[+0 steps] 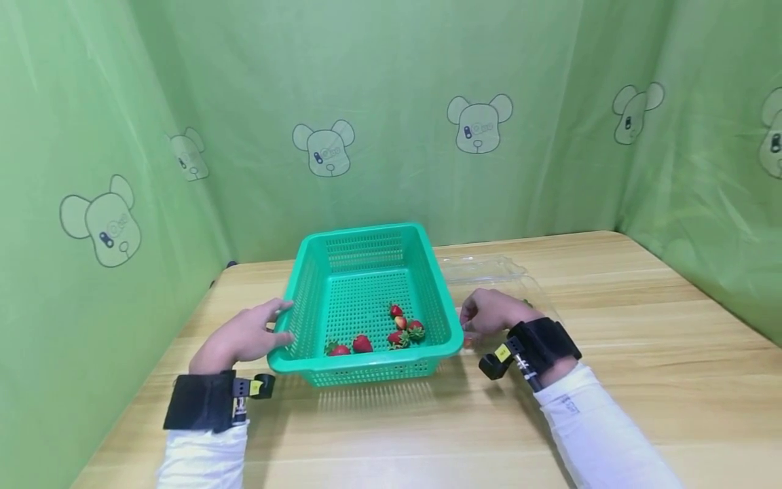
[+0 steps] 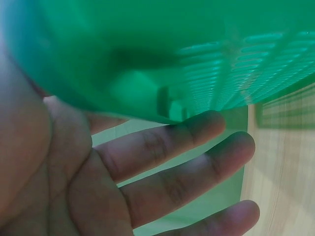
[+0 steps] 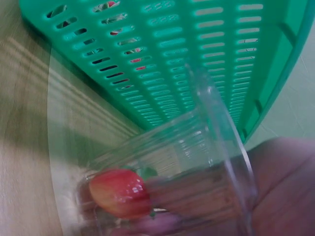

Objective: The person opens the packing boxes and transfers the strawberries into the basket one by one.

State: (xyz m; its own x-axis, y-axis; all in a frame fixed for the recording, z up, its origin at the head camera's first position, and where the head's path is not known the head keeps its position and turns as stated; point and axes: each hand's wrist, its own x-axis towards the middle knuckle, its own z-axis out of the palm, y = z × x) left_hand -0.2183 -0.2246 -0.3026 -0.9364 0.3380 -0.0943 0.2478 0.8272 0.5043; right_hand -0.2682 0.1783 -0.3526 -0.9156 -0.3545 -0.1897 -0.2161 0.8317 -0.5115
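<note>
A green plastic basket (image 1: 366, 363) with slotted walls stands in the middle of the table, several strawberries (image 1: 362, 343) lying in its near part. On its left rim my left hand (image 1: 244, 333) has a hold, thumb over the rim; in the left wrist view several fingers (image 2: 172, 152) stretch out beneath it. Just right of the basket, my right hand (image 1: 495, 311) reaches into a clear plastic container (image 1: 479, 269). Its fingers pinch a strawberry (image 3: 119, 193) inside the container's clear wall, as the right wrist view shows. The hand hides part of the container.
The wooden table (image 1: 391, 441) carries the basket and the container side by side. A green curtain (image 1: 403, 183) with printed bear heads surrounds its back and sides. Each wrist wears a black strap (image 1: 544, 346) with a small camera.
</note>
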